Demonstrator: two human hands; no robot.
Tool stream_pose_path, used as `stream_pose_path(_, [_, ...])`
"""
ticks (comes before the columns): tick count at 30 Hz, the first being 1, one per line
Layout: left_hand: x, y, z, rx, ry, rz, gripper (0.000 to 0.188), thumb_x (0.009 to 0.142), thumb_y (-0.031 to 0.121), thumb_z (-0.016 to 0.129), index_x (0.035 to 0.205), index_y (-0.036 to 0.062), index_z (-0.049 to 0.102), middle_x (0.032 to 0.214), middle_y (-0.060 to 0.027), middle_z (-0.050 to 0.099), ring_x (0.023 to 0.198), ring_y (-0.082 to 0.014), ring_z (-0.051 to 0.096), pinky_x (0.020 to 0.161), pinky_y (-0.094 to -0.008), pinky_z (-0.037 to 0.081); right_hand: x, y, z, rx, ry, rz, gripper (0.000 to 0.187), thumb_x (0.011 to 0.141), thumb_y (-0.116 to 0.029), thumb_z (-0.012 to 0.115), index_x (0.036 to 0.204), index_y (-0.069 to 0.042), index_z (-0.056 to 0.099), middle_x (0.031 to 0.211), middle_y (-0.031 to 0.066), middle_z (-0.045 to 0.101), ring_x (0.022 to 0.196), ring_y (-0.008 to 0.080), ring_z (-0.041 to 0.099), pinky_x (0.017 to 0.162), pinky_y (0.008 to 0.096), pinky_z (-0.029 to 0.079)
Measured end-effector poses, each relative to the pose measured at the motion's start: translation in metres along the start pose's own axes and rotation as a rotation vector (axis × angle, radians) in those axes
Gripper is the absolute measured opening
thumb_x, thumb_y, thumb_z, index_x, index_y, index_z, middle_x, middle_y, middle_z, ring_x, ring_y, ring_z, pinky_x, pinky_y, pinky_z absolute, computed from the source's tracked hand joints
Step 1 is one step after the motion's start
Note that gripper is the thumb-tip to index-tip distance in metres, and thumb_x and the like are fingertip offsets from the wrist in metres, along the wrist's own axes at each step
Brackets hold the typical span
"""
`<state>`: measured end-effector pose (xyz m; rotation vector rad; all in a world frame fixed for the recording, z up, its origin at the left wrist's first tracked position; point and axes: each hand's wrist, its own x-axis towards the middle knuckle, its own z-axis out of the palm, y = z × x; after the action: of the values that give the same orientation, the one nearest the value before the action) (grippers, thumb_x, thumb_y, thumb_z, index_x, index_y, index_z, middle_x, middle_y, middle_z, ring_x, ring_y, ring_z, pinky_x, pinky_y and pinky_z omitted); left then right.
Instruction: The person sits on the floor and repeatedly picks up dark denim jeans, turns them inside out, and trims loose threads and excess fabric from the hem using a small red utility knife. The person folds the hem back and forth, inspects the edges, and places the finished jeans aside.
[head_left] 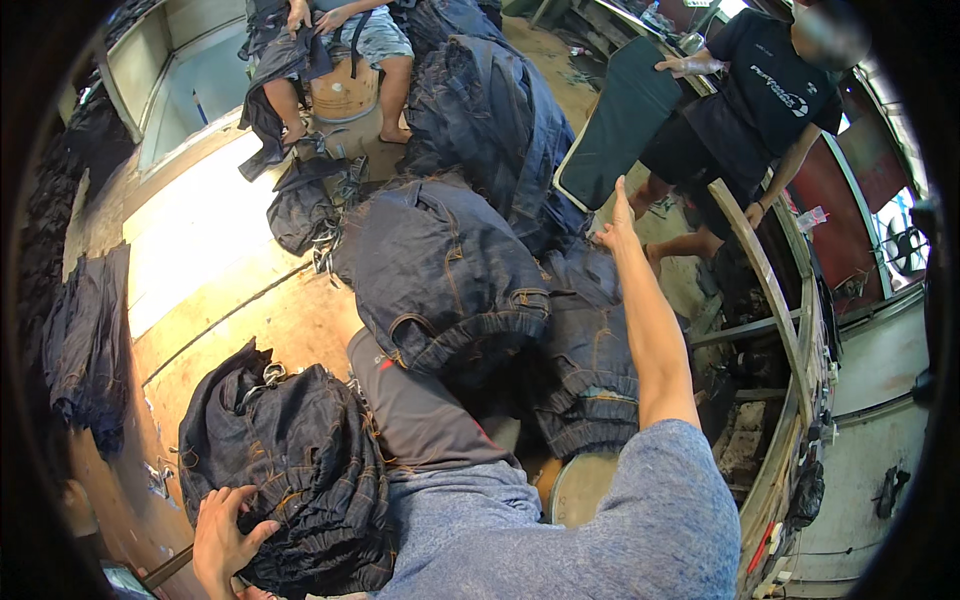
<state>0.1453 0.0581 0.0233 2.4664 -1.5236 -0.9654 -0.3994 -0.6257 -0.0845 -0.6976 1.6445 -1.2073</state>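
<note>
My left hand [225,538] rests its spread fingers on the near edge of a stack of dark denim trousers [290,480] at the lower left. Reaching out to the far right, my right hand [620,218] has its fingers stretched and thumb apart, beside the lower edge of a flat dark panel with a pale rim [622,125]. A co-worker's hand grips the panel's upper corner. Across my legs lies another pair of dark denim trousers [450,265] with a gathered waistband. More denim with orange stitching [590,385] sits under my right arm.
A big heap of denim [485,120] rises ahead. Beyond it, a person sits on a round drum [345,92] handling dark cloth. Dark scraps [305,205] lie on the wooden floor [205,265]. On the right stands a co-worker [765,100] behind a wooden rail [765,290].
</note>
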Motion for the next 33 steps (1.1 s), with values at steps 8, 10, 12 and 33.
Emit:
stream_pose_path(8, [-0.002, -0.001, 0.001, -0.036, -0.007, -0.005, 0.072, 0.074, 0.044, 0.097, 0.130, 0.0046, 0.076, 0.095, -0.0102, 0.064, 0.099, -0.0314, 0.060, 0.097, -0.0438, 0.047, 0.027, 0.005, 0.007, 0.049, 0.097, 0.029, 0.152, 0.067, -0.099, 0.077, 0.175, -0.006, 0.025, 0.173, 0.0279, 0.028, 0.157, 0.0480, 0.033, 0.123, 0.0811, 0.026])
stream_pose_path(10, [-0.001, -0.001, 0.000, -0.028, -0.021, -0.014, 0.072, 0.074, 0.045, 0.097, 0.130, 0.0051, 0.076, 0.096, -0.0098, 0.065, 0.099, -0.0312, 0.061, 0.097, -0.0439, 0.047, 0.036, 0.002, 0.006, 0.057, 0.068, 0.032, 0.159, 0.065, -0.102, 0.075, 0.176, -0.004, 0.017, 0.178, 0.0252, 0.021, 0.161, 0.0478, 0.026, 0.124, 0.0803, 0.022])
stream_pose_path(12, [-0.001, -0.002, -0.001, 0.000, -0.037, -0.041, 0.073, 0.074, 0.046, 0.097, 0.131, 0.0051, 0.076, 0.096, -0.0093, 0.065, 0.099, -0.0311, 0.061, 0.097, -0.0437, 0.047, 0.042, -0.002, 0.005, 0.114, 0.027, 0.039, 0.171, 0.060, -0.104, 0.075, 0.178, -0.003, 0.004, 0.187, 0.0186, 0.008, 0.170, 0.0462, 0.011, 0.128, 0.0786, 0.013])
stream_pose_path(33, [0.037, -0.013, -0.062, -0.974, 0.461, 0.117, 0.081, 0.104, 0.056, 0.073, 0.165, 0.0075, 0.049, 0.137, -0.0109, 0.066, 0.126, -0.0293, 0.066, 0.107, -0.0445, 0.055, -0.231, 0.032, 0.140, -0.229, -0.690, -0.593, 0.063, 0.110, -0.053, 0.070, 0.071, -0.007, 0.056, 0.071, -0.0118, 0.042, 0.066, 0.0046, 0.033, 0.058, 0.0307, 0.023])
